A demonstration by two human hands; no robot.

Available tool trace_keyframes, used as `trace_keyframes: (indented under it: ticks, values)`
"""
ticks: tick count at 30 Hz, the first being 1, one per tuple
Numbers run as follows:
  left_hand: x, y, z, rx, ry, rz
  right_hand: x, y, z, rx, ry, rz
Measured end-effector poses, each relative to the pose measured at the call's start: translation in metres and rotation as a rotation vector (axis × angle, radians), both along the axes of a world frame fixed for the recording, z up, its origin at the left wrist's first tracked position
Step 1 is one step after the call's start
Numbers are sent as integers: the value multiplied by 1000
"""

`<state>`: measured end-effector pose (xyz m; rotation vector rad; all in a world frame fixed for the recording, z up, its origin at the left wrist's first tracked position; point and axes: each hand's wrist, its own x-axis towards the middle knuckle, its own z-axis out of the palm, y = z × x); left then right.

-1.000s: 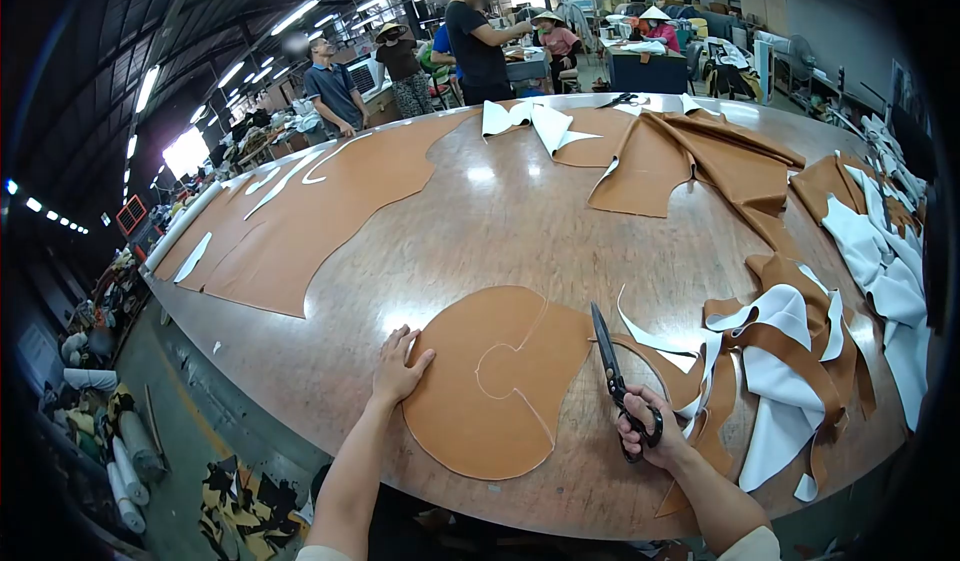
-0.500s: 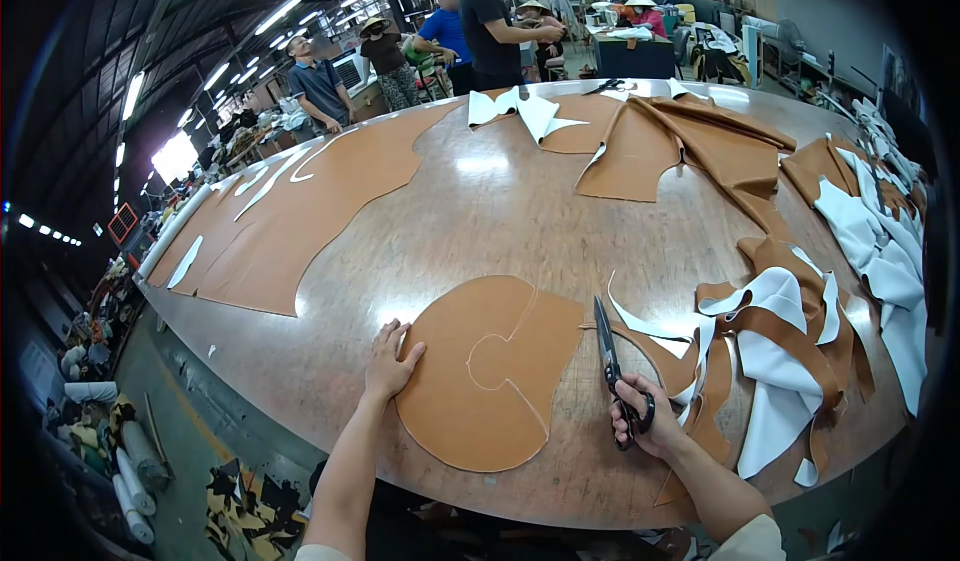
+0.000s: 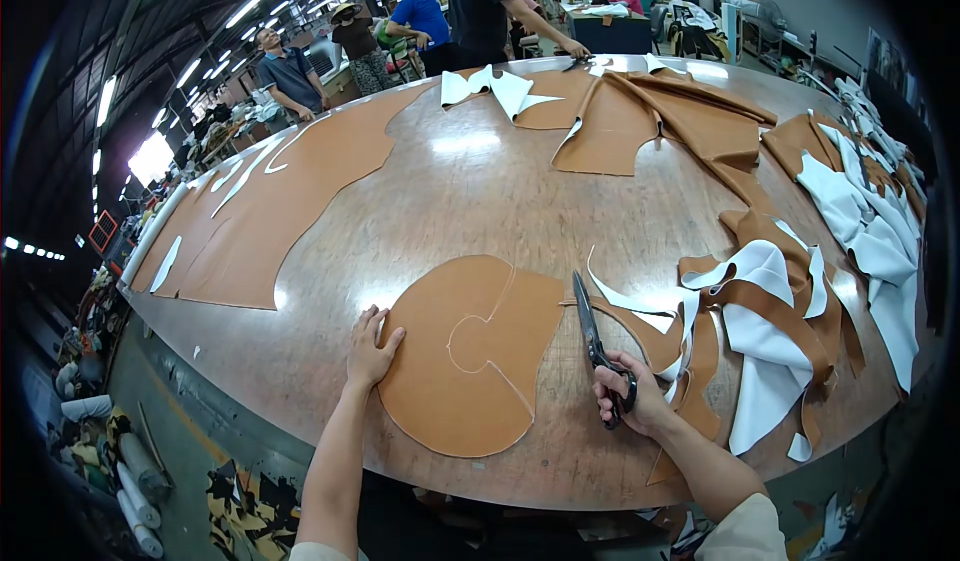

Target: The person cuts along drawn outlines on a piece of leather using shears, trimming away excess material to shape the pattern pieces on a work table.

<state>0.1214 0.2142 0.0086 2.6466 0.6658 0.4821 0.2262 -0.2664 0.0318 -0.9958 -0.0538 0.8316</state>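
A rounded piece of tan leather-like sheet [image 3: 425, 306] lies flat on the table in front of me, with a pale curved line marked on it. My left hand [image 3: 372, 347] rests at its left edge, fingers extended and thumb on the material. In my right hand [image 3: 632, 393] is a pair of scissors [image 3: 588, 321], fingers wrapped round the black handles. The blades look closed and point away from me, over the table to the right of the rounded piece. Beside them curl tan and white offcuts [image 3: 765, 346].
A large tan sheet [image 3: 290, 201] covers the table's left side. More folded tan material [image 3: 690, 111] lies at the far side, and white-backed scraps [image 3: 860, 221] hang at the right edge. A person in black [image 3: 485, 11] reaches onto the far edge; other people stand beyond.
The whole view has shifted, so the table sits slightly higher and further left. The person in black now reaches down to the dark tool at the far edge. My hands keep their places.
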Motion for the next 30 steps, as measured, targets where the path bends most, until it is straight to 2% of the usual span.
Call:
trace_keyframes:
  ticks: [13,15,30]
  values:
    - [1,1,-2,65,-37,-9,1,2,-11,44,20,-45]
    - [0,0,1,-4,15,3,-1,4,-11,33,-38,-83]
    - [0,-3,3,19,17,14,-2,5,-1,22,-42,-65]
